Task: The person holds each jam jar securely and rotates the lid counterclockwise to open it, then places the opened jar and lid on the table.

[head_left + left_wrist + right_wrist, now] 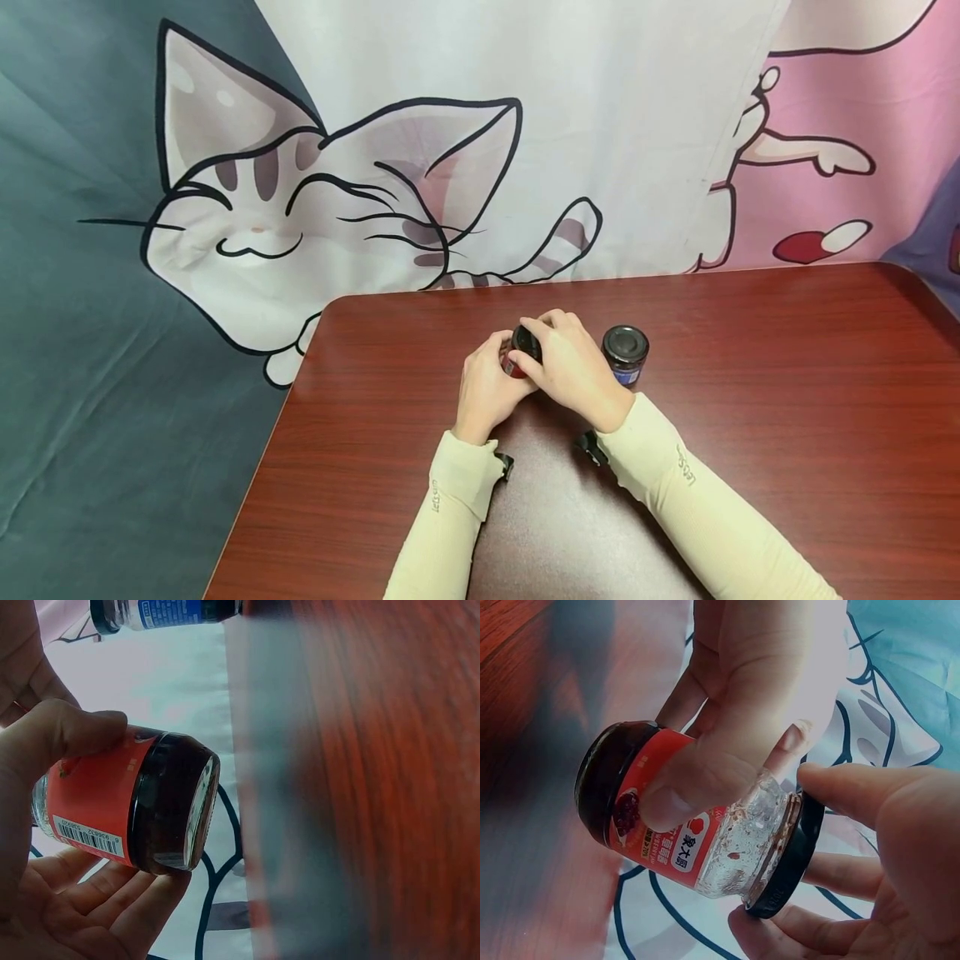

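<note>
A glass jam jar [727, 855] with a red label and dark contents is held above the table, tilted. My left hand [487, 385] grips the jar's body, thumb on one side of the label and fingers on the other. On the black lid [786, 859], the fingers and thumb of my right hand [573, 367] pinch the rim. The lid sits on the jar's mouth, with smears on the clear glass below it. A second jar [626, 354] with a black lid and blue label stands upright on the table, just right of my right hand.
The reddish-brown wooden table [765, 400] carries both the second jar and my forearms. Behind its far edge hangs a curtain [637, 125] printed with a cartoon cat. Black straps show at both cuffs.
</note>
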Tool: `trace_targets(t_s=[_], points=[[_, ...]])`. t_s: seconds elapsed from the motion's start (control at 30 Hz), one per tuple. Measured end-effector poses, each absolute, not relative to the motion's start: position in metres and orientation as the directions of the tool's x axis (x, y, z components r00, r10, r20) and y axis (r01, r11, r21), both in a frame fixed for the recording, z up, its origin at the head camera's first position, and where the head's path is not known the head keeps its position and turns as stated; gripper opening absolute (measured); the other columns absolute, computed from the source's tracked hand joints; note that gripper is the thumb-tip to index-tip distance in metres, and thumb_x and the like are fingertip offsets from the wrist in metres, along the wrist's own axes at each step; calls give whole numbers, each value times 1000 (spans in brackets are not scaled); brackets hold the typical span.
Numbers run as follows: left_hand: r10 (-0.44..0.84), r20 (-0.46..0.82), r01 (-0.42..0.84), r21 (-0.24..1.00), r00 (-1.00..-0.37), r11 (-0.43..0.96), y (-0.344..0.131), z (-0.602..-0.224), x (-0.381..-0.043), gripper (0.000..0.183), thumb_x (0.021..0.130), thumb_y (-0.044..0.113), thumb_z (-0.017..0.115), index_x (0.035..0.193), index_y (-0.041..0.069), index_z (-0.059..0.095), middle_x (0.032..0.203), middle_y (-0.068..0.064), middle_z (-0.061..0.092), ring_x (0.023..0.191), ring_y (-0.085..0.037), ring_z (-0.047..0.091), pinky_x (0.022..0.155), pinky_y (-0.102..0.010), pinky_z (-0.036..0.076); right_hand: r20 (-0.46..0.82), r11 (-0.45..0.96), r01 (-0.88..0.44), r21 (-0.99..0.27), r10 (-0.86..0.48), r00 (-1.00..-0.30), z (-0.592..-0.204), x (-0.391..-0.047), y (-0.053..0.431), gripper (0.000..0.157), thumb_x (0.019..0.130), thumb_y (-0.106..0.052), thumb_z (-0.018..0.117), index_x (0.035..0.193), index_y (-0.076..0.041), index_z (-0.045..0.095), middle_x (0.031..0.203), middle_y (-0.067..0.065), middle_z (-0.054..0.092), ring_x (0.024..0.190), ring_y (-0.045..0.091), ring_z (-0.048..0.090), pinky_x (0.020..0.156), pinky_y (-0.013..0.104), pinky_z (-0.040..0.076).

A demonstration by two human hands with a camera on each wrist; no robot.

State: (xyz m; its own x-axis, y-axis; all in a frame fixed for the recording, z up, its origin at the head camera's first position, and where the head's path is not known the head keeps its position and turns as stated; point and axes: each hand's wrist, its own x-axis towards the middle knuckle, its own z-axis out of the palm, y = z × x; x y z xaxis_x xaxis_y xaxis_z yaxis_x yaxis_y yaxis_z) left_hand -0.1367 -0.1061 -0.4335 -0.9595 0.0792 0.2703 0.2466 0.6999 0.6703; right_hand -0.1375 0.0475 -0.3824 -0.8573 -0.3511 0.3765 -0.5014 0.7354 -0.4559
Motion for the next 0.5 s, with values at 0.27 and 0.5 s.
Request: trace_targets(t_s=[0.27,0.5], points=[[88,273,254,667,-958,700,-105,-433,-137,58,76,32,83,125,9,65,112,-5,72,101,-18,69,86,-36,54,384,736,-510,-446,-357,-852,-383,-137,48,45,91,-26,74,124,3,67,112,23,62,101,40,58,86,49,50],[93,275,258,660,-957,706,-105,-433,-137,59,75,32,84,125,8,65,111,-6,72,101,-20,69,85,-37,55,391,732,-518,-442,-363,-846,-382,-137,48,45,90,-24,74,125,3,67,114,23,62,103,40,58,87,49,51]])
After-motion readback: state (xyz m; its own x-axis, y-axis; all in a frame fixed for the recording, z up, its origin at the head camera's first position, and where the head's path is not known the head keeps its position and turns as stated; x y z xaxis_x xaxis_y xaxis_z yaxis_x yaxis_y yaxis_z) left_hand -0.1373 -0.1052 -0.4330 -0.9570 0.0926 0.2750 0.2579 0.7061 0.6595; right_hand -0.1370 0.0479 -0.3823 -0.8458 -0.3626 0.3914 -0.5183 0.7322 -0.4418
